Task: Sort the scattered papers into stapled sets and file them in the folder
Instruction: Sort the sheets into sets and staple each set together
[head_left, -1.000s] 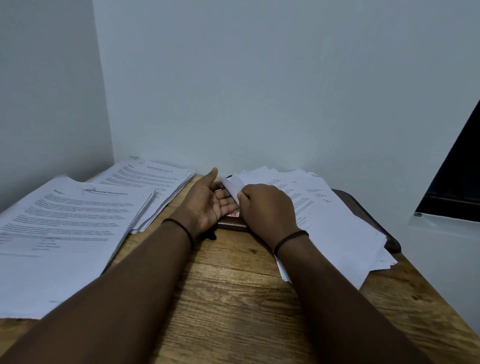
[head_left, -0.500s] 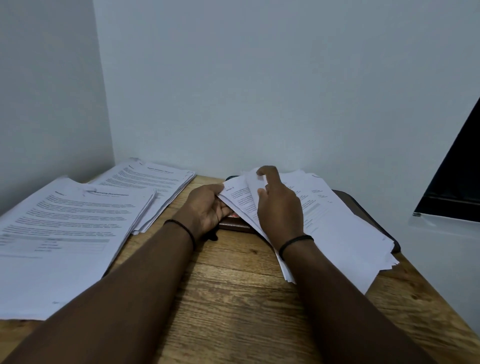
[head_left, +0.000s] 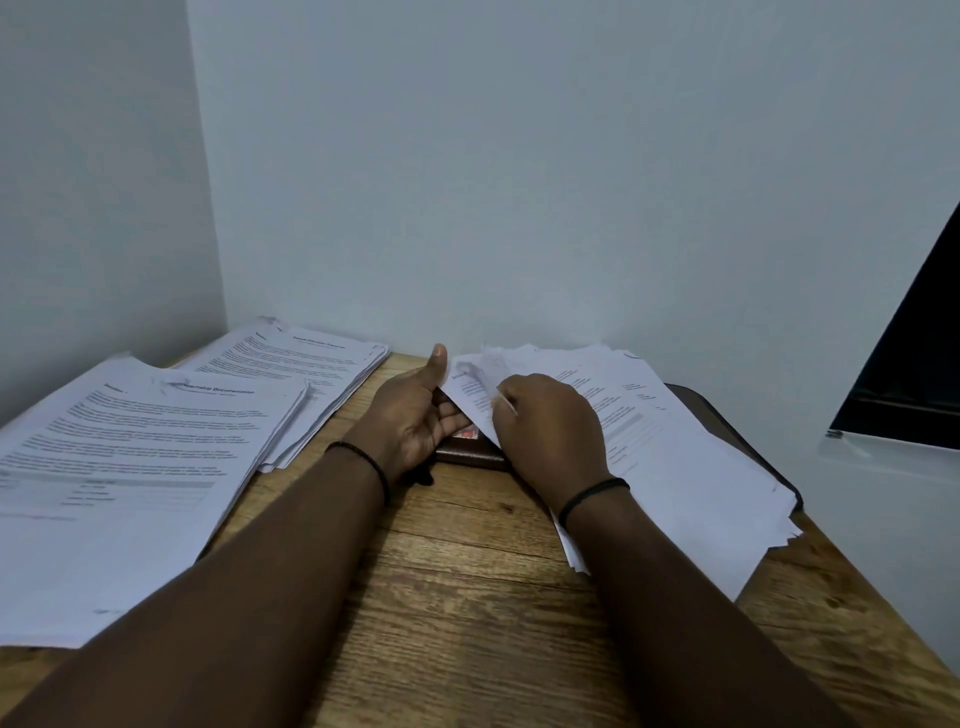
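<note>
At the near left corner of a loose, fanned stack of printed papers (head_left: 675, 457), a sheet corner is pinched by the curled fingers of the right hand (head_left: 550, 431), the lifted edge showing as a thin pale line just above the knuckles. The left hand (head_left: 415, 415) is held palm up and relaxed beside it, thumb raised, with its fingertips slid under the same corner; nothing is clasped by it, so it is judged to be a support, not a grasp. The step in hand is judged to be the separating of one sheet or a few from the stack. It is best done by peeling the corner back slowly, with the rest of the stack kept flat, so that only the wanted pages are drawn off and the fan is not pushed off the table edge. The stack is spread from the pinched corner away to the right, and is laid over a dark brown folder (head_left: 727, 415), of which only the rim at the far right and a strip just below the hands are seen. Well apart to the left, across bare wooden table (head_left: 467, 597), two further piles are found: a nearer pile (head_left: 130, 467) and a farther pile (head_left: 306, 364) tucked partly beneath it. Whether these are stapled cannot be told. No stapler is seen.
</note>
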